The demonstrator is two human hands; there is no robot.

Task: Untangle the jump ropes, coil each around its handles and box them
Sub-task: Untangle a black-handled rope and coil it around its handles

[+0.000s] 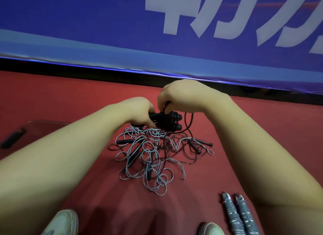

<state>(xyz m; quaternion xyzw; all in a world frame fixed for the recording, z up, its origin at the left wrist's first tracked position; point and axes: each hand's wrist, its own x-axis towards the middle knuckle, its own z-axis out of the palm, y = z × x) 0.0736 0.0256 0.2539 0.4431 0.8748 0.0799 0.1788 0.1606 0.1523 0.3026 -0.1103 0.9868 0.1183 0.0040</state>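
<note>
Head view: hands over a red floor (70,98).
Left hand (139,112): near centre, fingers clenched round the black handles (174,120).
Right hand (176,96): at 12 o'clock of the handles, fingers pinching the black rope (189,123).
Black rope: some turns wound round the handles, and a loose loop hangs at their 3 o'clock.
Tangle (152,157): grey-blue ropes and dark handles heaped on the floor, at 6 o'clock of the hands.
Coiled rope (239,215): grey, wound on its handles, lying at 5 o'clock.
Box (43,124): at 9 o'clock, blurred.
</note>
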